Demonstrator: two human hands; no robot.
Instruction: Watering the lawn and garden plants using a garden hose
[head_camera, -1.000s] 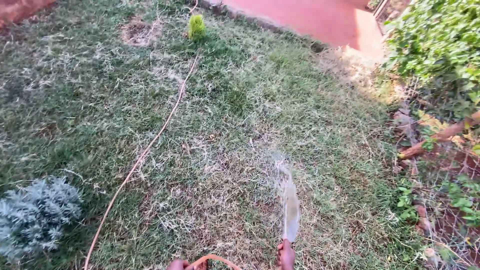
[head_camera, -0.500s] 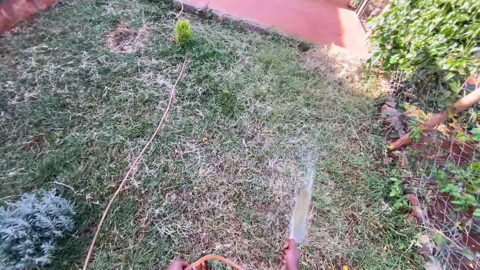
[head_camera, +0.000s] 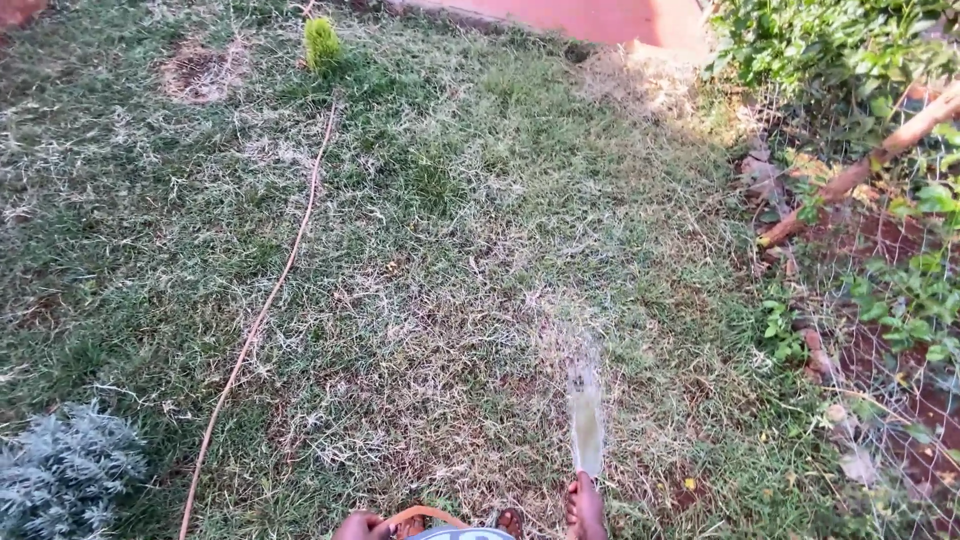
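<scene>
The right hand (head_camera: 586, 508) grips the end of the orange hose (head_camera: 262, 318), spraying a flat water jet (head_camera: 585, 420) onto the patchy grass (head_camera: 450, 220). The left hand (head_camera: 360, 526) holds the hose's loop at the bottom edge, while the rest trails away across the lawn toward a small green shrub (head_camera: 322, 43).

Smooth rubbery hose (head_camera: 262, 318), rough grass (head_camera: 450, 200)

Patchy lawn (head_camera: 450, 230), green mixed with dry straw-coloured grass, fills the view in daylight. At 11 o'clock, a small bright-green conifer seedling (head_camera: 322, 42) beside a bare soil patch (head_camera: 200, 72). At 12 to 1 o'clock, a red paved surface (head_camera: 590, 16), partly sunlit. At 2 to 4 o'clock, leafy shrubs (head_camera: 830, 45), wire mesh fencing (head_camera: 890, 380) and a leaning wooden pole (head_camera: 860, 170). At 8 o'clock, a silvery-grey bush (head_camera: 65, 475).
</scene>
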